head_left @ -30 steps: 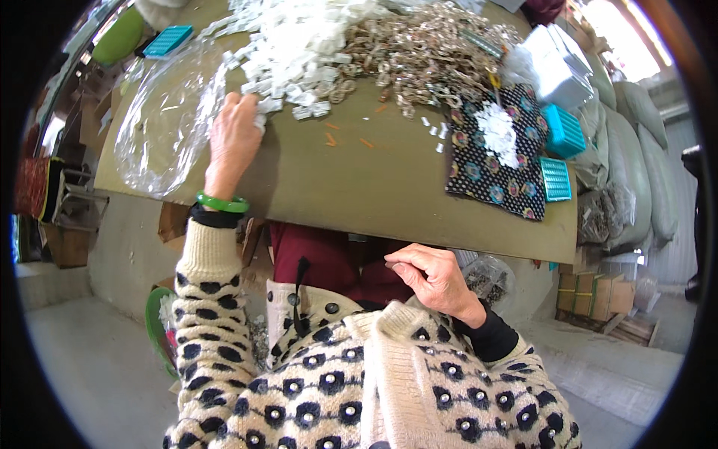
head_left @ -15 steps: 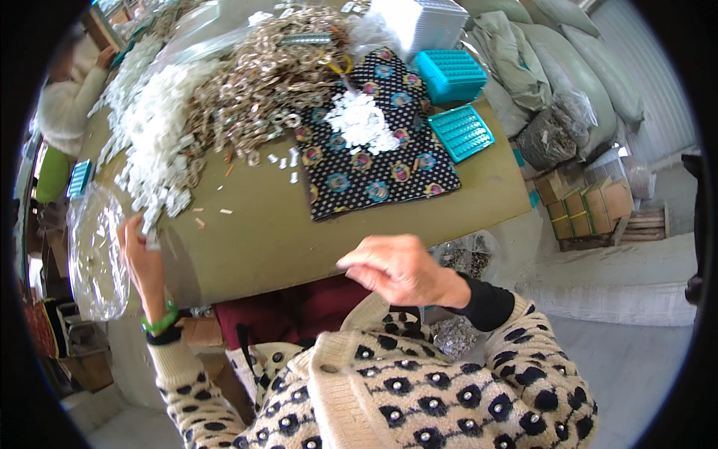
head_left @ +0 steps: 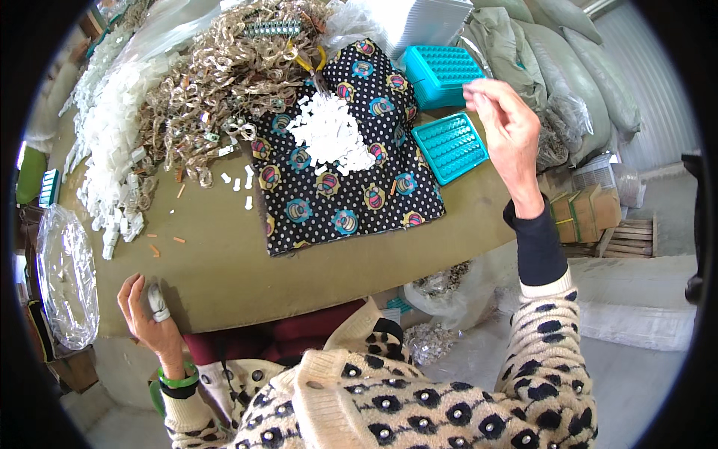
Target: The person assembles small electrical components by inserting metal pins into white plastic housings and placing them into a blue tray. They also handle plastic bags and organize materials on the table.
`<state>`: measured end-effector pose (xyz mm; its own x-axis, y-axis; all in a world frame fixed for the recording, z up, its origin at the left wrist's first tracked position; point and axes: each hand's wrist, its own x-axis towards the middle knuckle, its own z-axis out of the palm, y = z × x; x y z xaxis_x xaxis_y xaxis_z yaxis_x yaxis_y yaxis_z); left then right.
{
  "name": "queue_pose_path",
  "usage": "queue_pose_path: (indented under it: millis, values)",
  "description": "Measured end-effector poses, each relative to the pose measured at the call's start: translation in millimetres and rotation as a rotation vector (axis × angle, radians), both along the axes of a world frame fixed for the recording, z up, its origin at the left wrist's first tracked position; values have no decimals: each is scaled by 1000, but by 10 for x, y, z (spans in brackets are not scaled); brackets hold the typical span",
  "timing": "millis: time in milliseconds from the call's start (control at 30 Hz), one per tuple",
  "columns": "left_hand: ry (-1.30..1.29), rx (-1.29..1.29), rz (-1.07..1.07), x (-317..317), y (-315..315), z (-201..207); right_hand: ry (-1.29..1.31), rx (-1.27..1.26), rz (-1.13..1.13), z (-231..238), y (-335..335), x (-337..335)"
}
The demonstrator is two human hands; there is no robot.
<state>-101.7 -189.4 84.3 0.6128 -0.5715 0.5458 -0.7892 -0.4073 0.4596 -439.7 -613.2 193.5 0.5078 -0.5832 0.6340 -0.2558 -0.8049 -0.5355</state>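
Note:
My left hand (head_left: 152, 322) is at the table's front left edge, fingers apart, with a white wrapping around one finger and nothing visible in it. A green bangle (head_left: 179, 378) circles that wrist. Raised at the right, my right hand (head_left: 510, 127) has its thumb and fingertips drawn together; whether a small piece sits between them cannot be made out. It is beside a shallow teal ridged tray (head_left: 450, 150) and a stack of teal trays (head_left: 444, 71). A heap of small white pieces (head_left: 329, 135) lies on a black dotted patterned cloth (head_left: 321, 217).
Translucent white strips (head_left: 112, 165) and tangled brownish strips (head_left: 217, 82) are piled at the left and back. Yellow-handled pliers (head_left: 308, 60) lie by the cloth. A clear plastic bag (head_left: 66, 277) hangs at the left edge. Sacks (head_left: 572, 71) and cardboard boxes (head_left: 580, 217) stand to the right.
My right hand has swung up and right from the table's front edge to beside the teal trays. My left hand has drawn back from the white strips, lower in view. The view has shifted.

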Motion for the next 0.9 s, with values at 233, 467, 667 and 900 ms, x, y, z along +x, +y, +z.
queue_pose_path:
  millis: [233, 467, 667, 900]
  values:
    - [3, 24, 22, 53, 63, -98, 509, -440, -19, -100, -597, 144]
    - [41, 11, 10, 64, 125, -134, 771, -393, 22, -132, -795, 122]
    - [119, -29, -11, 89, 179, -188, 756, -418, 73, -85, -848, 111]
    - [138, -42, -15, 119, 238, -238, 769, -437, 103, -58, -875, 113]
